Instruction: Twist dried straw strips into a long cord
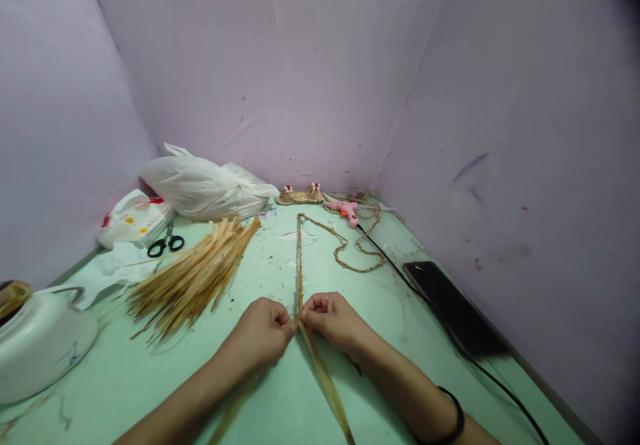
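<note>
A thin brown braided cord (300,258) runs straight toward me along the green table, and its near end lies between my two hands. The fingers of my left hand (265,330) are pinched at that end, just left of the cord. Close by on the other side, my right hand (337,322) pinches the cord's end between thumb and fingers. One flat yellow-green leaf strip (325,385) trails from the pinch toward the near edge. Another, blurred strip (233,410) passes below my left forearm. The fingers partly hide where the strands meet.
Left of the cord lies a bundle of dry leaf strips (195,278), with black-handled scissors (166,245) behind it. A white bowl (45,348) stands far left. A white plastic bag (205,182), woven slippers (300,196) and a pink glue gun (345,210) sit behind; a phone (455,308) lies right.
</note>
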### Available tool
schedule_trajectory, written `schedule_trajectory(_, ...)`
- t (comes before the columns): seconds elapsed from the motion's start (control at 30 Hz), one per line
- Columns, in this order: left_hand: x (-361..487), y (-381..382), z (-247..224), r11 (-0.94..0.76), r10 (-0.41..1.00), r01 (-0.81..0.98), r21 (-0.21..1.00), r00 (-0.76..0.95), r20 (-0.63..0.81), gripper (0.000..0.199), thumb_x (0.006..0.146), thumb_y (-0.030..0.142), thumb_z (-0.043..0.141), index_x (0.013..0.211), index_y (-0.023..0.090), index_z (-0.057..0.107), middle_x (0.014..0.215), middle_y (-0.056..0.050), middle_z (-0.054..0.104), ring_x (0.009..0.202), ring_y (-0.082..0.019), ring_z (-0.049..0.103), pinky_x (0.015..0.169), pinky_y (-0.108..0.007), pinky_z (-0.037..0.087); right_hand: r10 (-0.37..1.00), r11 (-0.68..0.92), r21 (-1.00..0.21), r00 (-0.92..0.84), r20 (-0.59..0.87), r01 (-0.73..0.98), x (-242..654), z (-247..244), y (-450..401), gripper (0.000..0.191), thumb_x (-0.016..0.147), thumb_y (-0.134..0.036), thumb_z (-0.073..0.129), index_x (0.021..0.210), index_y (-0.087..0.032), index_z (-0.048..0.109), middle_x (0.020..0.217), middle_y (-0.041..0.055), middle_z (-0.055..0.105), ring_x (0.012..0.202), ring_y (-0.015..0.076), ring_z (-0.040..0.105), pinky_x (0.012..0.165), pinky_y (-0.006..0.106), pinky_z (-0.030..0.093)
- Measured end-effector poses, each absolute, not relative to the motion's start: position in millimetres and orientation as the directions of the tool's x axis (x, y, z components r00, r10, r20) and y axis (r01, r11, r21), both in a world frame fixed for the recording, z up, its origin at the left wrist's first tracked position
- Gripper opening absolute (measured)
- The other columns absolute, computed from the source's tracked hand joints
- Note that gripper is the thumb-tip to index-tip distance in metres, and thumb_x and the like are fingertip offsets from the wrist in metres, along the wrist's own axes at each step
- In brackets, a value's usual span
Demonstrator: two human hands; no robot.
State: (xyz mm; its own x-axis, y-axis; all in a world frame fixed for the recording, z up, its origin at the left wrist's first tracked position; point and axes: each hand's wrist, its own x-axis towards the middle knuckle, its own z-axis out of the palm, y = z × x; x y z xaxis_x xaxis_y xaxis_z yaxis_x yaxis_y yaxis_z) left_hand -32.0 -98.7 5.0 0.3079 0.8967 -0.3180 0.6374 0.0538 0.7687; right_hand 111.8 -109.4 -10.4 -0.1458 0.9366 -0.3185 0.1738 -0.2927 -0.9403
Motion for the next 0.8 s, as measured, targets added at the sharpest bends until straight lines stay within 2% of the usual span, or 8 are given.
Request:
schedule_trajectory(0.13,-34.0,-92.3,-2.6,0.103,0.873,0.594,0.797,0.329,-0.359,0.012,0.055,0.02,0.047,0.047,0.013,0.053,0.041,0.0,0.05,0.04,-0.008,0.037,0.044,-0.02,0.027,0.969,-0.154,-0.935,-0.138,-0.207,0.32,110.1,-15.2,-110.7,0.009,0.067,-0.014,0.048,0.058,-0.015,0.045,0.051,-0.0048,0.045,0.049,0.0068,0.037,0.048,0.018,0.028)
schedule_trajectory(0.23,-32.9,-91.4,-4.3,0.152,0.86,0.543,0.826,0.338,-0.381,0.011,0.055,0.021,0.046,0.05,0.014,0.052,0.044,0.0,0.052,0.034,-0.007,0.034,0.039,-0.02,0.023,0.96,-0.146,-0.928,-0.177,-0.217,0.342,109.4,-17.2,-112.9,0.007,0.074,-0.017,0.043,0.067,-0.017,0.043,0.053,-0.0044,0.05,0.047,0.007,0.038,0.048,0.018,0.029)
schedule_trajectory(0.37,-31.0,-91.0,3.2,0.322,0.793,0.503,0.802,0.32,-0.519,0.008,0.056,0.024,0.047,0.054,0.017,0.048,0.036,0.006,0.039,0.027,-0.006,0.024,0.034,-0.021,0.014,0.931,-0.206,-0.945,-0.247,-0.27,0.255,110.2,-20.0,-111.7,0.009,0.075,-0.013,0.039,0.068,-0.018,0.039,0.045,-0.0067,0.045,0.041,0.0064,0.034,0.044,0.017,0.027)
schedule_trajectory(0.43,-30.1,-89.0,6.5,0.326,0.786,0.467,0.822,0.35,-0.51,0.012,0.056,0.028,0.049,0.052,0.016,0.049,0.034,0.008,0.03,0.031,-0.005,0.019,0.036,-0.021,0.012,0.924,-0.197,-0.954,-0.282,-0.258,0.226,111.9,-21.8,-109.3,0.009,0.073,-0.012,0.041,0.066,-0.018,0.04,0.044,-0.0071,0.044,0.04,0.006,0.032,0.043,0.017,0.026)
schedule_trajectory(0.5,-28.3,-86.6,6.5,0.24,0.807,0.454,0.858,0.397,-0.437,0.017,0.055,0.029,0.051,0.047,0.015,0.048,0.035,0.008,0.026,0.037,-0.004,0.018,0.039,-0.021,0.012,0.923,-0.176,-0.955,-0.298,-0.245,0.24,114.4,-22.9,-107.4,0.007,0.072,-0.013,0.042,0.067,-0.017,0.042,0.045,-0.0063,0.046,0.041,0.0062,0.034,0.043,0.017,0.026)
schedule_trajectory(0.63,-22.3,-86.4,2.3,0.112,0.864,0.522,0.845,0.37,-0.343,0.014,0.051,0.02,0.048,0.04,0.015,0.043,0.038,0.006,0.026,0.043,-0.005,0.021,0.043,-0.021,0.015,0.964,-0.049,-0.89,-0.213,-0.161,0.453,121.4,-17.6,-108.9,0.005,0.069,-0.016,0.047,0.065,-0.016,0.051,0.053,-0.0016,0.054,0.048,0.0085,0.044,0.046,0.019,0.029)
schedule_trajectory(0.73,-18.4,-89.9,0.0,0.089,0.878,0.561,0.823,0.345,-0.331,0.012,0.051,0.018,0.044,0.04,0.015,0.043,0.038,0.006,0.027,0.044,-0.006,0.022,0.043,-0.021,0.017,0.991,0.024,-0.756,-0.114,-0.067,0.654,125.6,-6.5,-115.5,0.012,0.068,-0.023,0.052,0.062,-0.015,0.059,0.055,0.0013,0.057,0.051,0.0103,0.045,0.048,0.021,0.028)
schedule_trajectory(0.8,-17.1,-91.4,-2.5,0.076,0.889,0.568,0.82,0.333,-0.313,0.013,0.052,0.017,0.043,0.039,0.015,0.041,0.038,0.005,0.027,0.044,-0.006,0.023,0.043,-0.021,0.017,0.994,0.004,-0.685,-0.076,-0.075,0.729,125.9,1.4,-121.9,0.016,0.068,-0.026,0.052,0.061,-0.015,0.061,0.052,0.002,0.057,0.048,0.0107,0.043,0.046,0.022,0.026)
